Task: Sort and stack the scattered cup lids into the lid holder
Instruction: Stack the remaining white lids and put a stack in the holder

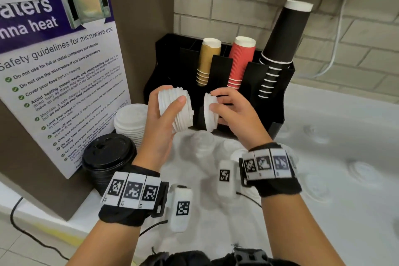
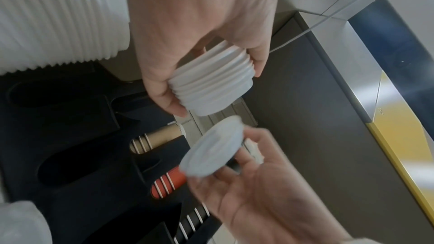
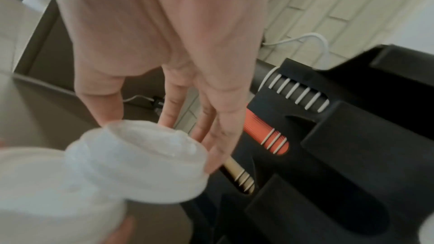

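We log: left hand (image 1: 159, 121) gripping lid stack (image 1: 176, 110); right hand (image 1: 235, 112) pinching lid (image 1: 210, 114); holder (image 1: 278, 97) behind.

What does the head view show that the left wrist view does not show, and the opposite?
Only the head view shows the microwave safety poster, the stack of black lids on the counter and the tall black cup stack's top. Only the left wrist view shows the empty round slots of the black holder and a yellow-edged metal surface. Both show the left hand gripping a stack of white lids, the right hand holding a few white lids, and the brown and red cups in the holder.
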Tool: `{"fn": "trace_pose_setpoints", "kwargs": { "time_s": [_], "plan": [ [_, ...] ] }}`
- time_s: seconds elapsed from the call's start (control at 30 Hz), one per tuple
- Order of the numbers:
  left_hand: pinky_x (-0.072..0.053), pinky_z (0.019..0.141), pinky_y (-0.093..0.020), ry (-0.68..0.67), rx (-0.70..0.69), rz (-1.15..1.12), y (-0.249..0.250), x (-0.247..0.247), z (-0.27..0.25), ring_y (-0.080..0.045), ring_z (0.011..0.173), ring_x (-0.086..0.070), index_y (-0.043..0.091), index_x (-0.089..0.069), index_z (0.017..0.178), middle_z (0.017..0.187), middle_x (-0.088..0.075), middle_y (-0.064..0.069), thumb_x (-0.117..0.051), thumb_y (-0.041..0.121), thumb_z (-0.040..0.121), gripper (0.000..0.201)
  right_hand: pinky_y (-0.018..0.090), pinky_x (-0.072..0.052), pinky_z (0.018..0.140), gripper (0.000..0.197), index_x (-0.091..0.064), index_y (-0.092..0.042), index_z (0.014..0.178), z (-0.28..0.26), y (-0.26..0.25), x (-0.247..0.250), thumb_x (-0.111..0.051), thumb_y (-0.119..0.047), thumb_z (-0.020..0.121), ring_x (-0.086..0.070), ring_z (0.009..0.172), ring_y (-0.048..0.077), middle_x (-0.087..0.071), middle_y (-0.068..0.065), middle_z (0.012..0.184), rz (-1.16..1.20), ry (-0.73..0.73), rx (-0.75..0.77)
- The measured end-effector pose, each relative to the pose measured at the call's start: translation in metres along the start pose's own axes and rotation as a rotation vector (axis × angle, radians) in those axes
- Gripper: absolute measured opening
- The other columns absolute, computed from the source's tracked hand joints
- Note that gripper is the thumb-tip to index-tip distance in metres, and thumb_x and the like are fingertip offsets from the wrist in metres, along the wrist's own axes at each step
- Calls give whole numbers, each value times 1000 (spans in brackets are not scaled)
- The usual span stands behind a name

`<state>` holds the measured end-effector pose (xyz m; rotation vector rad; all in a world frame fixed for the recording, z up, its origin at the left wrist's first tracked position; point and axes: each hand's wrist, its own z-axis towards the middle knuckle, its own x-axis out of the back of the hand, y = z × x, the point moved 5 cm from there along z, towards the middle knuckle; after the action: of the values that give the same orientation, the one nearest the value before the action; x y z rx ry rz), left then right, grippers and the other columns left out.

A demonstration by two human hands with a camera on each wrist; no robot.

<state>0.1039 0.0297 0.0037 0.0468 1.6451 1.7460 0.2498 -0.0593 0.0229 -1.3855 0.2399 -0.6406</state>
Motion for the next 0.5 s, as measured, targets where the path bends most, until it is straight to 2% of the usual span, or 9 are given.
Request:
{"fn": "trace_pose_setpoints", "kwargs": {
  "time_s": [0.1,0.2,0.27,0.33,0.5],
  "plan": [
    [-53,70,-24,-52,37,20,-8,-5,-2,-5,92,-65,29,-55,114,104,-62,7,-75,32,77,42,27,-56,77,23,-62,-23,111,-19,-6,-5,-63,-16,89,-66,94,13,-63,3,106,203,8,24],
    [-55,71,-27,-176,143,37,-15,-8,-5,-12,99,-65,33,-60,115,113,-64,2,-71,34,74,42,34,-57,81,26,-60,-14,115,-25,-14,-9,-58,-6,90,-65,99,21,-63,12,113,223,-23,50],
    [-54,77,-31,-217,186,22,-18,-8,-8,-16,103,-65,33,-61,115,118,-64,-1,-70,34,75,41,42,-56,88,29,-61,-13,116,-28,-16,-11,-59,-6,88,-64,104,25,-63,10,115,156,-45,61],
    [-53,79,-35,-193,200,-5,-18,-5,-10,-17,103,-64,33,-60,115,118,-63,-2,-67,33,77,38,46,-53,92,31,-62,-14,115,-31,-17,-16,-63,-7,86,-62,106,24,-63,6,115,103,-53,75],
    [-55,74,-35,-158,192,-4,-17,-4,-13,-19,103,-63,34,-57,115,119,-61,-3,-65,37,77,39,36,-53,92,30,-61,-10,113,-36,-22,-23,-67,-4,84,-61,102,13,-63,-2,108,32,-29,135]
  ]
}}
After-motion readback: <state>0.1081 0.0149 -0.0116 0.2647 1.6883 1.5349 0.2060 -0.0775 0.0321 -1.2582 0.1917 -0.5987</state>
